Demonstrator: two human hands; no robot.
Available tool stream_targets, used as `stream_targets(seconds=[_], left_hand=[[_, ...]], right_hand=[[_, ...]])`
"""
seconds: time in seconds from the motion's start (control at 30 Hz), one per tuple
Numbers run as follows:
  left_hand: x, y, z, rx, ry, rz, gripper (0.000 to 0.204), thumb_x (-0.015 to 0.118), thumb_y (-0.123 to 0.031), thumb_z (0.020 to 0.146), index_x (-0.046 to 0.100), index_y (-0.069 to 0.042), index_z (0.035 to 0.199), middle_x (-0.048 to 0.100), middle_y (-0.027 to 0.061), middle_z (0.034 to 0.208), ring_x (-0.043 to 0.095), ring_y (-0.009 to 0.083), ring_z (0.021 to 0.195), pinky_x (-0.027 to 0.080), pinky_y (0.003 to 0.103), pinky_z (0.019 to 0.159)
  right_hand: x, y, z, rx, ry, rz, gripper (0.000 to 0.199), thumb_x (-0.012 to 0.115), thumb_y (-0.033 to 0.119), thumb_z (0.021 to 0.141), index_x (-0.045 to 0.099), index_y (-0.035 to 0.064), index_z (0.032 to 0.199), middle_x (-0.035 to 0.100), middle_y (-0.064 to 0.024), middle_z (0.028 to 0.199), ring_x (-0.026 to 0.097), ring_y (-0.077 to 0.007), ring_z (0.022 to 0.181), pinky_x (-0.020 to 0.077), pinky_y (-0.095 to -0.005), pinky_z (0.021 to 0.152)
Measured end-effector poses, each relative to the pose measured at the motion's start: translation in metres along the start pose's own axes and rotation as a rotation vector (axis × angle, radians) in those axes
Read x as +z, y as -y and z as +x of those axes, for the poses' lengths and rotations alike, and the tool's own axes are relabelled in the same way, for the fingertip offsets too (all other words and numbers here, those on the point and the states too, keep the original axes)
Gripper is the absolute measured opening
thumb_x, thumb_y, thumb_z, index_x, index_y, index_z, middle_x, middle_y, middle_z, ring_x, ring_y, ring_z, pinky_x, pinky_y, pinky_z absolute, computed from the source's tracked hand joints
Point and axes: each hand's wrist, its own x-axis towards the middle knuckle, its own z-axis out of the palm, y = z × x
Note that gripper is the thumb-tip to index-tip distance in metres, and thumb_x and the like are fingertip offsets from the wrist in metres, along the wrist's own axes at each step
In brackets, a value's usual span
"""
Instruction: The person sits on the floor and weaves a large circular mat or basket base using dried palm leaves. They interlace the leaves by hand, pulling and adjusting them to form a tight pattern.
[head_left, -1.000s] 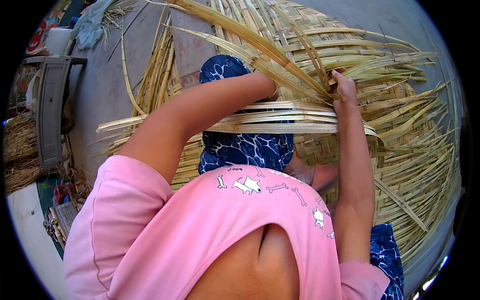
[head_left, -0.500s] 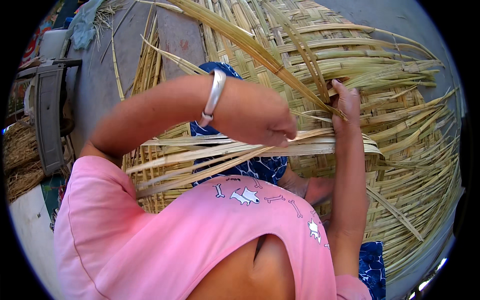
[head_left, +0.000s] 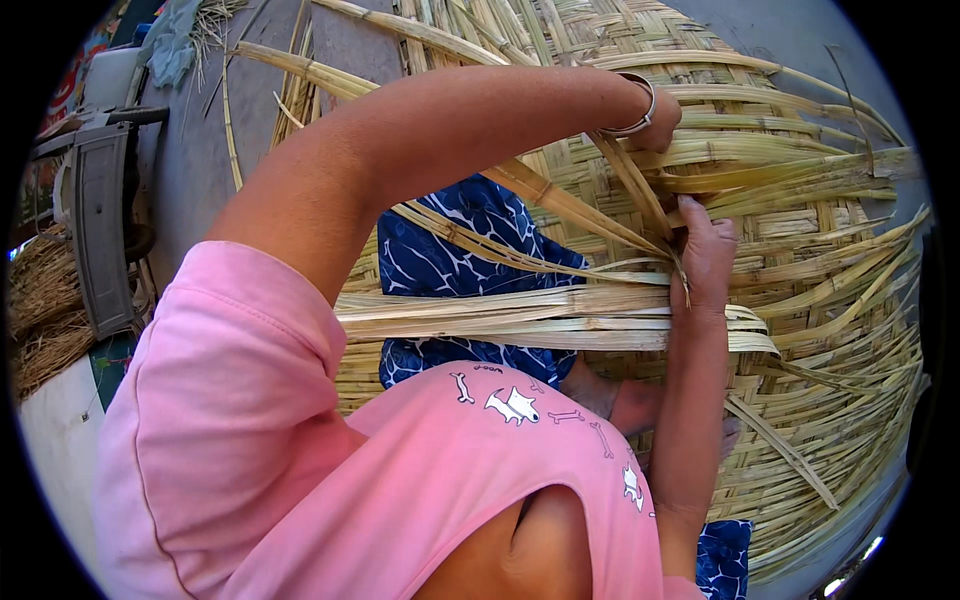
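My left hand, with a silver bangle at its wrist, is bent down over the flat split reed strips of a large woven reed mat. Its fingers are hidden, so any hold is unclear. Just below it, my right hand is closed at the mat, thumb up, pinching the gathered ends of split reed strips. Those strips fan out from it to the upper left, some passing under my left forearm. A wide band of pale flat strips lies across my lap and runs under my right forearm.
Loose strip ends spread along the mat's right side. My blue patterned clothing and a bare foot are beneath the work. A grey frame-like object stands at left, near a pale blue plastic bag and dry stalks.
My left hand has moved from above the pale band to the upper right, beyond my right hand. The right hand stays on the strips, slightly lower. Long strips have shifted under the left forearm.
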Motion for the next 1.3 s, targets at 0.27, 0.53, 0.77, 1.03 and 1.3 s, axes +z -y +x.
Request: stream_targets(seconds=[0.27,0.53,0.77,1.03,1.3], left_hand=[[0.009,0.022,-0.033,0.049,-0.115,-0.678,0.035,0.069,-0.03,0.078,0.065,-0.004,0.101,0.065,0.0061,0.084,0.058,0.0153,0.077,0.046,0.029,0.07],[0.016,0.029,-0.072,0.045,-0.149,-1.288,0.036,0.07,-0.024,0.079,0.064,-0.004,0.108,0.065,0.0019,0.094,0.056,0.0094,0.087,0.042,0.024,0.081],[0.01,0.038,-0.076,0.162,-0.133,-1.291,0.029,0.07,-0.026,0.079,0.066,-0.004,0.098,0.067,0.0018,0.088,0.058,0.0089,0.085,0.042,0.023,0.081],[0.001,0.042,-0.085,0.25,-0.07,-1.295,0.02,0.068,-0.026,0.081,0.065,-0.006,0.085,0.068,0.0028,0.08,0.063,0.0103,0.08,0.042,0.024,0.083],[0.001,0.042,-0.078,0.246,-0.115,-1.271,0.028,0.068,-0.028,0.082,0.065,-0.004,0.097,0.067,0.0041,0.087,0.062,0.0111,0.085,0.043,0.026,0.087]], right_hand=[[0.007,0.003,-0.004,0.008,0.004,0.108,0.011,0.058,0.005,0.083,0.062,-0.0005,0.091,0.063,-0.0035,0.082,0.057,-0.0101,0.07,0.0459,-0.0259,0.065],[0.007,0.006,-0.007,0.015,-0.032,0.09,0.012,0.057,0.005,0.085,0.062,-0.0011,0.093,0.064,-0.0055,0.085,0.058,-0.0111,0.074,0.0461,-0.0259,0.069],[0.013,0.01,-0.012,0.013,-0.06,0.028,0.017,0.057,0.006,0.085,0.064,-0.0027,0.097,0.064,-0.0052,0.088,0.057,-0.0114,0.079,0.0446,-0.0264,0.074],[0.014,0.015,-0.015,-0.009,-0.044,-0.124,0.018,0.057,0.007,0.085,0.068,0.0003,0.097,0.063,-0.0037,0.089,0.055,-0.0102,0.08,0.0424,-0.0245,0.075],[0.011,0.011,-0.014,-0.091,-0.01,-0.208,0.017,0.058,0.008,0.086,0.068,0.001,0.098,0.063,-0.003,0.088,0.055,-0.0089,0.079,0.0423,-0.0228,0.074]])
